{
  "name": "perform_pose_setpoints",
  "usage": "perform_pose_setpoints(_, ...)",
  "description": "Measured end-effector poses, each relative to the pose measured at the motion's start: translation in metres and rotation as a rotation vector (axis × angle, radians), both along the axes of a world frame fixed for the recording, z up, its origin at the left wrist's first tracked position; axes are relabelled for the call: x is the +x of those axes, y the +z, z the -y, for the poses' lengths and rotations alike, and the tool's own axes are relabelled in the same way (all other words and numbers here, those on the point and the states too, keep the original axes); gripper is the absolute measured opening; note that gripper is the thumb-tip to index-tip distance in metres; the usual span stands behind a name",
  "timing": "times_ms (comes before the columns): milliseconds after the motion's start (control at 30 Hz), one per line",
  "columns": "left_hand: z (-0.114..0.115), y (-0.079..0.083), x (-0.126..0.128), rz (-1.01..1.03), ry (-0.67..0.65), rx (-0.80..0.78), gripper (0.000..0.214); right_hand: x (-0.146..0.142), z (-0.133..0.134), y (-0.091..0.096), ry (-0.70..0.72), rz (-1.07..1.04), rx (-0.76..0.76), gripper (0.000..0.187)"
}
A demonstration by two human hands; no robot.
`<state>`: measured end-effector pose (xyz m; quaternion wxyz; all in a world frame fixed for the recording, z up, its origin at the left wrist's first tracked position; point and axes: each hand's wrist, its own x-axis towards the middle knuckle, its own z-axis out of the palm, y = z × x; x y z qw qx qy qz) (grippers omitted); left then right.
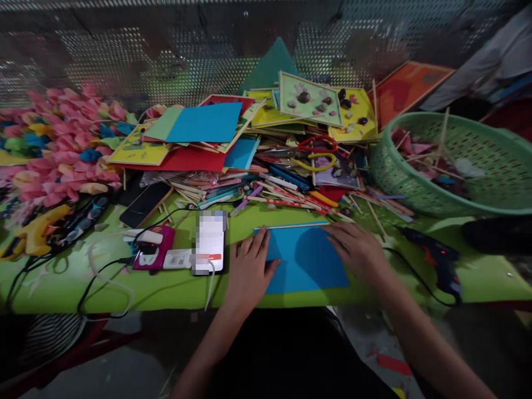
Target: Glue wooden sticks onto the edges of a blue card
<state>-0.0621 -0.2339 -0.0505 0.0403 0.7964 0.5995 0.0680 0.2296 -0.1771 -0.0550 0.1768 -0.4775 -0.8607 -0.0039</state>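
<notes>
A blue sheet of card [310, 260] lies flat on the green table before me. Along its far edge runs a thin wooden stick [295, 225]. My left hand [253, 260] rests on the left side of the card, its fingers stretched toward the stick's left end and its thumb out to the side. At the far right corner, my right hand [351, 246] lies with fingers extended over the card, near the stick's other end. Neither hand grips anything. To the right of the card lies a dark glue gun [440, 260] with its cord.
A lit phone [210, 244] and a pink power strip [153, 252] lie at left, with trailing cables. Behind are stacked framed cards [203, 123], loose sticks and pens, and red-handled scissors [318, 145]. A green basket [457, 205] stands right; a yellow glue gun [37, 230] lies far left.
</notes>
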Motion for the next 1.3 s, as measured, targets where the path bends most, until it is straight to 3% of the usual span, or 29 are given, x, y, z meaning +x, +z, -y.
perform_pose_setpoints(167,0.000,0.000,0.000,-0.013,0.003,-0.007,0.061,-0.005,0.004,-0.011,-0.049,-0.015,-0.037,0.037)
perform_pose_setpoints(467,-0.002,0.000,0.000,0.003,0.001,-0.016,0.059,-0.001,0.010,-0.014,-0.094,-0.060,-0.057,0.043)
perform_pose_setpoints(1300,0.004,0.003,0.002,0.021,0.022,-0.079,0.065,0.005,0.007,-0.022,-0.011,0.012,-0.014,0.051)
